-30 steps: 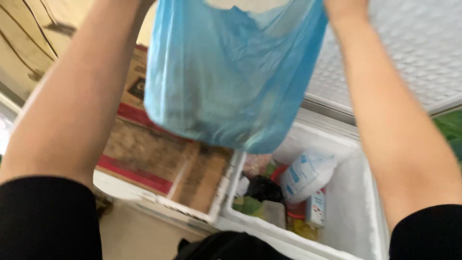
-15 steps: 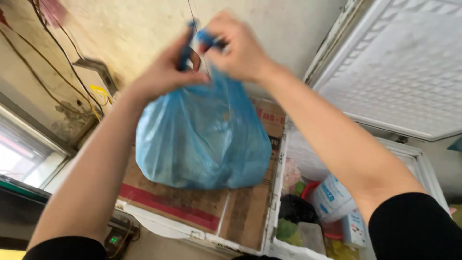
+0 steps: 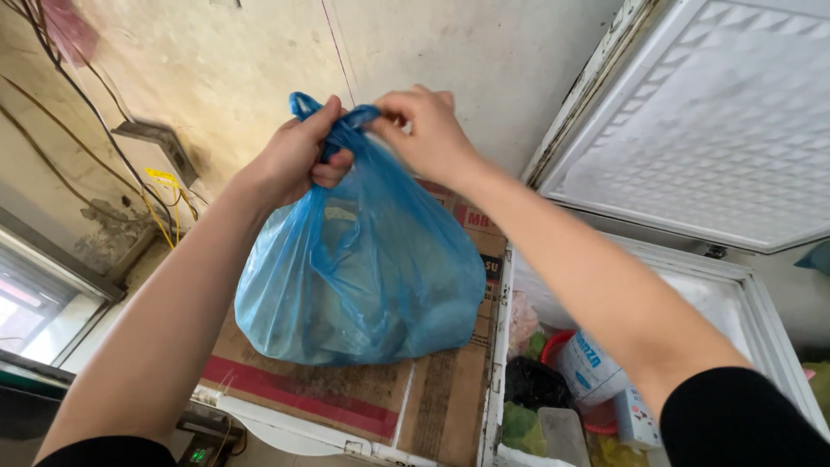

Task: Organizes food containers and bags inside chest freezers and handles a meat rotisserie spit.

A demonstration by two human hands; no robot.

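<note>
A full blue plastic bag hangs in front of me, its bottom resting on or just above a flattened cardboard sheet. My left hand grips one of the bag's handles at the top. My right hand pinches the other handle right beside it, and the two handles cross between my fingers. What lies inside the bag shows only as dim rounded shapes.
To the right stands an open white chest freezer with its lid raised; it holds a white pouch, a black bag and other packets. A stained wall with loose wires is behind. A window is at left.
The view has tilted down from my raised arms to the bag top. Both hands came together at the handles and the bag has lowered toward the cardboard.
</note>
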